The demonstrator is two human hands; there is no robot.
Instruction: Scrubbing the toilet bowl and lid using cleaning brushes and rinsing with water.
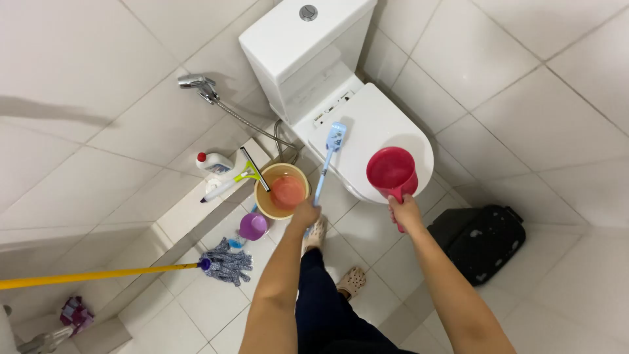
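The left hand (304,214) is closed around the lower end of a light blue long-handled brush (327,162), whose head rests up on the shut lid of the toilet (367,124). The right hand (405,211) is clamped on the handle of a red water scoop (391,170), held with its open mouth facing up, in front of the toilet's front edge.

The white toilet is the largest thing here, set against the tiled wall, its cistern topped by a round flush button (308,12). To its right, on the tiled floor (563,301), lies a black bin (483,240) flecked with pale spots. A mop with a yellow pole (92,276) reaches in from the left, and its grey-blue string head (227,263) lies on the floor near the person's feet, which are in beige clogs (351,282).

Just beside the left hand stands a beige bucket (283,190) with pinkish liquid inside. A squeegee with a yellow-green handle (236,177) rests on a low tiled ledge, its blade leaning across the bucket's rim. A white bottle with a red cap (213,161) lies on that ledge. A chrome spray nozzle (198,83) hangs on the wall, its hose running down behind the bucket. A small purple cup (252,226) sits on the floor below the bucket.
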